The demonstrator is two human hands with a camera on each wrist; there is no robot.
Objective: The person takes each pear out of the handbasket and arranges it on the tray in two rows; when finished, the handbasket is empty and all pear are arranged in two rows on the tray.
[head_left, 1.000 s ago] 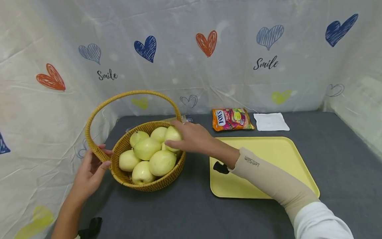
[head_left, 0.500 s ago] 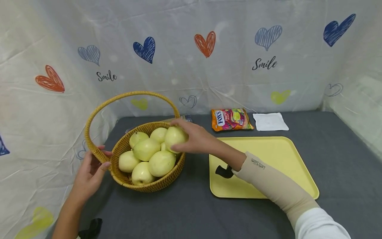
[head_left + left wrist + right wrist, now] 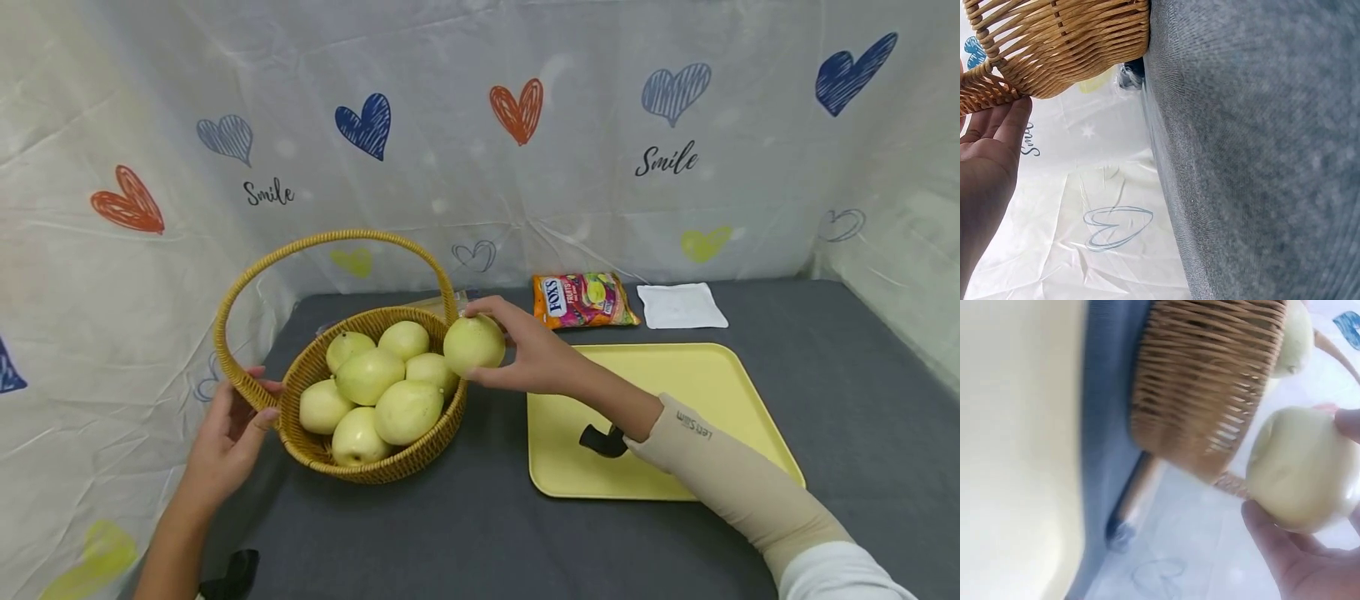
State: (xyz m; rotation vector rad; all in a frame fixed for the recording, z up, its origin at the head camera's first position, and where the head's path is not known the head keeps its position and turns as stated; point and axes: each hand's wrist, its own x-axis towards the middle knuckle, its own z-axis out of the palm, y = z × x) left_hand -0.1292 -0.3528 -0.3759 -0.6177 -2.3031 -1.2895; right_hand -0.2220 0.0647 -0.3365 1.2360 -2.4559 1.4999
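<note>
While the left hand [image 3: 223, 446] grips the basket [image 3: 408, 467] at its handle's [image 3: 345, 236] left end, I see the right hand's [image 3: 528, 354] grip holding 1 pale-green fruit [image 3: 474, 343] beside the right end | 7 more fruits [image 3: 369, 375] showing inside | yellow tray [image 3: 697, 392] alongside

Orange Fox's bag [image 3: 585, 300] beside flat white packet [image 3: 682, 306], heart-printed backdrop [image 3: 450, 192], grey tablecloth [image 3: 487, 533], perhaps a plastic-wrapped item [image 3: 1134, 495]

Head: soft, even light | right wrist: blurred tray [image 3: 1016, 450], hazy brightness
</note>
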